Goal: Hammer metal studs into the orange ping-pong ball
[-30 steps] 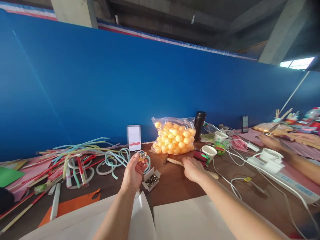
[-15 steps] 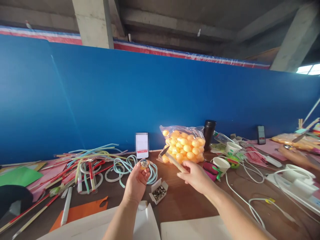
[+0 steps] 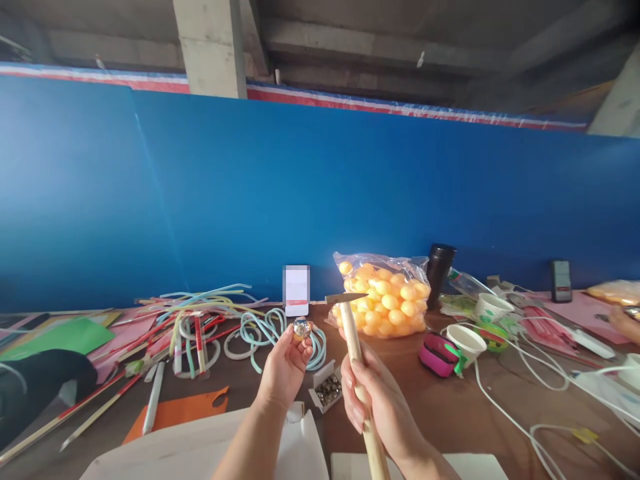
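Between the fingertips of my left hand (image 3: 284,367) is a small shiny metal ball (image 3: 301,329), with something orange-yellow showing beneath it. My right hand (image 3: 383,393) is closed around the wooden handle of a hammer (image 3: 353,327), whose thin dark head points sideways at the top. The hammer stands nearly upright, apart from the ball. On the table between my wrists sits a small open white box (image 3: 326,387) full of little metallic pieces. A clear bag of orange balls (image 3: 387,297) lies behind the hammer head.
Coiled pale-blue tubing (image 3: 263,333) and a pile of colored sticks lie left. A phone (image 3: 297,290) leans against the blue partition (image 3: 300,187). To the right are a magenta pouch (image 3: 437,355), paper cups (image 3: 466,343), a black bottle (image 3: 441,270) and white cables. Another person's hand (image 3: 625,323) shows far right.
My right hand has turned the hammer from slanting left to nearly upright and drawn it closer. My left hand keeps its hold on the ball. The view has shifted slightly left.
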### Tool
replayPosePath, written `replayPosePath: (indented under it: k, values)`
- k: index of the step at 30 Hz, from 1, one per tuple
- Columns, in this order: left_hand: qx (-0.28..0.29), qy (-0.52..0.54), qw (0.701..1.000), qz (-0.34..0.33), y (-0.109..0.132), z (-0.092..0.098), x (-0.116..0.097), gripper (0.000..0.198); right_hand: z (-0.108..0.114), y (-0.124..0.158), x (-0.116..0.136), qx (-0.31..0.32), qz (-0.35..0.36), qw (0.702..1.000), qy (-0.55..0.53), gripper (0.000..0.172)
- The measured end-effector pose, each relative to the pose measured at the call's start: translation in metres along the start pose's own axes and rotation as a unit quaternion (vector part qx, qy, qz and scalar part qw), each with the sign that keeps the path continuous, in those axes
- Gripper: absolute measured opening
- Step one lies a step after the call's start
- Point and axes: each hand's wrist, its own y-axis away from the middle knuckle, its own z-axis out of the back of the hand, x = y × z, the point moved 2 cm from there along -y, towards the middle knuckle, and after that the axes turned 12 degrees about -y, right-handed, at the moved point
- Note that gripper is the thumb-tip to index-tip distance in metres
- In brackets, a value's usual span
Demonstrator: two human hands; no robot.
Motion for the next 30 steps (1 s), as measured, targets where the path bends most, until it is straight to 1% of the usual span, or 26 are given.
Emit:
replayPosePath:
  k: [1,4,6,9,13,17,21,25,30]
  values:
    - [0.003,-0.005,1.0,-0.001,0.0,-0.001,0.0,0.014,0.002,0.001,-0.002,0.007,-0.001,1.0,0.021,0.019]
    - [0.008,-0.013,1.0,0.0,0.001,-0.003,0.0,0.016,0.005,0.002,0.0,0.007,0.007,0.995,0.096,0.028]
    - [0.012,-0.013,1.0,0.002,0.001,-0.003,0.0,0.017,0.002,0.004,0.005,0.008,0.016,0.991,0.131,0.029]
    - [0.016,-0.012,1.0,0.0,0.001,-0.004,0.0,0.016,-0.007,0.009,0.014,0.026,0.015,0.988,0.151,0.026]
    - [0.021,-0.011,1.0,-0.003,0.001,-0.003,0.0,0.013,-0.015,0.015,0.018,0.018,-0.035,0.987,0.159,0.029]
    - [0.025,-0.008,1.0,-0.003,-0.001,-0.002,0.0,0.011,-0.016,0.015,0.015,0.01,-0.069,0.982,0.175,0.043]
    - [0.018,-0.01,1.0,-0.009,-0.002,-0.001,0.001,0.009,-0.013,0.013,0.011,0.001,-0.066,0.979,0.191,0.05]
    - [0.007,-0.013,1.0,-0.009,-0.003,-0.002,0.002,0.009,-0.011,0.011,0.007,0.001,-0.048,0.983,0.178,0.051]
    - [0.018,-0.032,0.999,-0.001,-0.003,-0.003,0.002,0.016,-0.008,0.01,0.004,-0.002,-0.066,0.984,0.167,0.052]
